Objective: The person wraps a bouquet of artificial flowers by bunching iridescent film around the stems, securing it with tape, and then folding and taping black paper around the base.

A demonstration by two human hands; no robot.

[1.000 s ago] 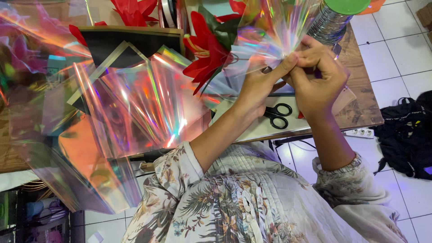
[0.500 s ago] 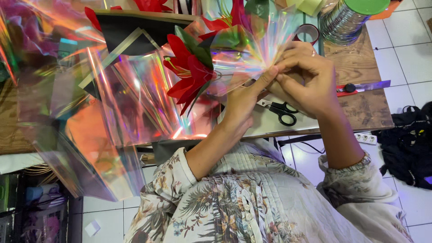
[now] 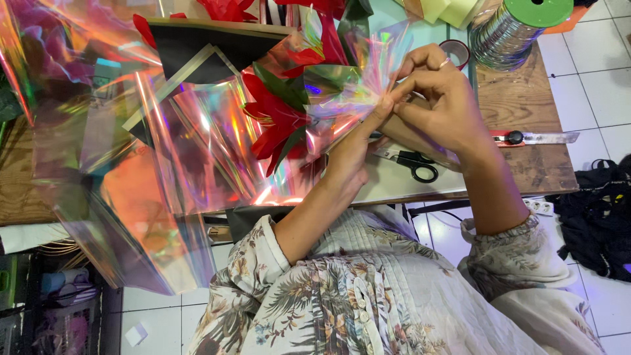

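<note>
Pinching a gathered piece of iridescent film (image 3: 358, 89) at one point, our left hand (image 3: 351, 148) and right hand (image 3: 437, 98) close together on it above the tabletop (image 3: 526, 138), likely so the pleats fan out beside the red flower (image 3: 279, 121) (black-handled scissors (image 3: 414, 161) and a utility knife (image 3: 532, 137) lie within reach)

Bright, even light; glare on the iridescent film (image 3: 197, 144); edges soft.

No packages, labels, signs or screens are visible.
</note>
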